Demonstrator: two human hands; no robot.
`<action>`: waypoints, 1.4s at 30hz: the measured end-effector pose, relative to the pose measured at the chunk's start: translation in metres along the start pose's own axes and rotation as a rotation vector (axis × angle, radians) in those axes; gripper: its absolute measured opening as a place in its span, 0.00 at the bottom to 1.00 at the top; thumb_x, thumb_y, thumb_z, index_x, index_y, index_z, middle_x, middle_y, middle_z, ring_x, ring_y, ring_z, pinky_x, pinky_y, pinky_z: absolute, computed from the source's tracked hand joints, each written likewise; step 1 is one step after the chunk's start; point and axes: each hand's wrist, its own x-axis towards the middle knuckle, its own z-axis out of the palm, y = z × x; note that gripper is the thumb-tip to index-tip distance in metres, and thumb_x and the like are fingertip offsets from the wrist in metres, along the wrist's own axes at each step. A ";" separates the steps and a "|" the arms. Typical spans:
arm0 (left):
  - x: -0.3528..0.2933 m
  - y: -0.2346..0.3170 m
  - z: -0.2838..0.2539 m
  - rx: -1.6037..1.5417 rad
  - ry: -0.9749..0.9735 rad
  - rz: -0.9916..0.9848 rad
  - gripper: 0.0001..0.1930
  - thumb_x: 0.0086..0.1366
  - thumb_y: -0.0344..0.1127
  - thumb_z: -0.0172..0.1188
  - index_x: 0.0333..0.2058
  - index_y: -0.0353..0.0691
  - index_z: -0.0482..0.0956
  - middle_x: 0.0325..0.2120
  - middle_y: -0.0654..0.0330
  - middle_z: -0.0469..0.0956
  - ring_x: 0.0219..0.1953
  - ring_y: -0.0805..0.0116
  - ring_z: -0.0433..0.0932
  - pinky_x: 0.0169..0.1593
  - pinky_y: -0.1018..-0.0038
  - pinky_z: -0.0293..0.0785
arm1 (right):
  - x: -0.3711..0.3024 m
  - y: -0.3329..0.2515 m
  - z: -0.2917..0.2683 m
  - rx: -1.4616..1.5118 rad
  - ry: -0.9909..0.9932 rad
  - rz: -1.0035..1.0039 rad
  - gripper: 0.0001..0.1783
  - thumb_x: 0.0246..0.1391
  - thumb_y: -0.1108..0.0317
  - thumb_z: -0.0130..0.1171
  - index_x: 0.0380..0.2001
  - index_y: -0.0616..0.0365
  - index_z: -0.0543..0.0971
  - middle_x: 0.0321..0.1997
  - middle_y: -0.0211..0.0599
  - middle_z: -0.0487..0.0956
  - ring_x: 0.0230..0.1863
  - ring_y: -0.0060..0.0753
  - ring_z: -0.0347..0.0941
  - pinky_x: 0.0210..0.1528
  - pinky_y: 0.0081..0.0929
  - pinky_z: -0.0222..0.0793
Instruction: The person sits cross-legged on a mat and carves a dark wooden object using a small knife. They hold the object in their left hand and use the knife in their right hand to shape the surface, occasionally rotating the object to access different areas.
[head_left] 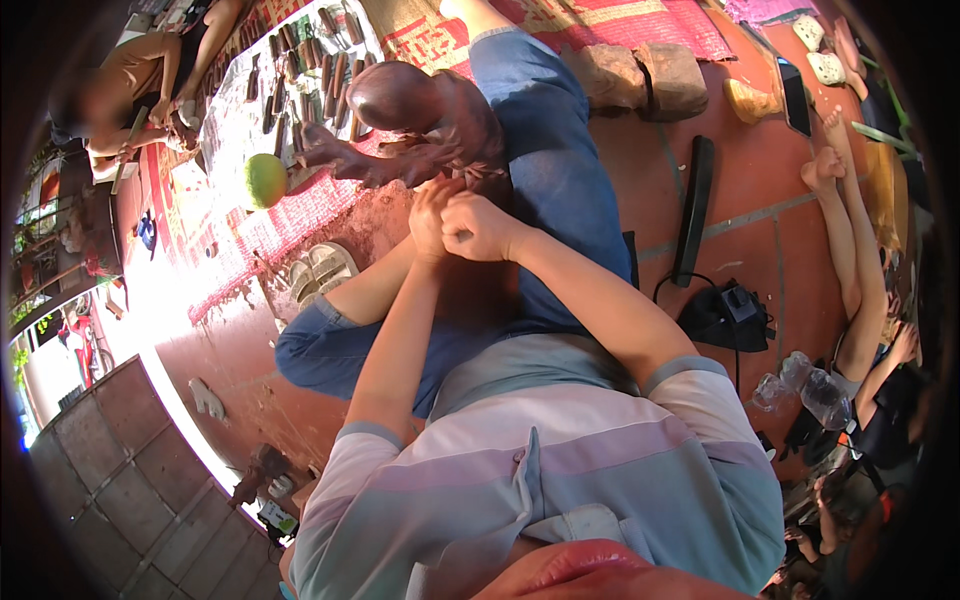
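A dark reddish-brown wood carving [465, 125] with a rounded top and a branching, outstretched part stands between my legs. My left hand [430, 215] is closed at its lower near side, fingers curled against the wood. Pressed up beside it, my right hand [482, 228] is curled into a fist. Whatever either hand grips is hidden by the fingers. Beyond the carving, several wooden-handled carving tools [335, 85] lie in rows on a white sheet [228, 130]. A round green-yellow fruit [265, 181] sits near the sheet's edge.
Two wooden blocks [675, 82] lie past my right leg, near a phone [795, 97]. A long black bar [695, 210], a black pouch [728, 318] and plastic bottles [822, 395] are on the right. Sandals [325, 268] rest at left. Other people sit far left and right.
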 end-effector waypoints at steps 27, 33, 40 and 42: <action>-0.003 0.003 0.001 -0.132 -0.034 -0.213 0.17 0.50 0.35 0.53 0.40 0.43 0.80 0.41 0.59 0.78 0.43 0.62 0.76 0.46 0.71 0.72 | 0.001 -0.002 0.000 0.003 0.011 0.025 0.08 0.33 0.75 0.54 0.08 0.58 0.67 0.14 0.39 0.68 0.22 0.46 0.66 0.28 0.34 0.62; -0.003 -0.003 -0.003 -0.158 -0.063 -0.171 0.17 0.50 0.34 0.53 0.40 0.42 0.80 0.40 0.60 0.78 0.44 0.60 0.75 0.48 0.70 0.71 | 0.013 -0.006 -0.004 0.090 -0.106 0.137 0.07 0.32 0.74 0.54 0.09 0.57 0.68 0.16 0.38 0.70 0.24 0.45 0.67 0.32 0.35 0.62; -0.012 0.015 0.000 -0.129 -0.091 0.003 0.18 0.49 0.34 0.53 0.40 0.42 0.80 0.40 0.60 0.79 0.43 0.62 0.76 0.49 0.71 0.69 | -0.014 -0.017 0.004 -0.112 -0.076 0.096 0.07 0.30 0.72 0.55 0.07 0.55 0.68 0.15 0.37 0.70 0.23 0.44 0.67 0.30 0.35 0.60; -0.010 0.010 -0.002 -0.220 -0.100 -0.076 0.18 0.50 0.36 0.52 0.41 0.43 0.80 0.41 0.61 0.78 0.43 0.62 0.75 0.50 0.71 0.68 | -0.001 -0.010 0.004 -0.038 -0.079 0.068 0.07 0.30 0.72 0.55 0.07 0.56 0.68 0.15 0.38 0.70 0.23 0.44 0.67 0.29 0.36 0.60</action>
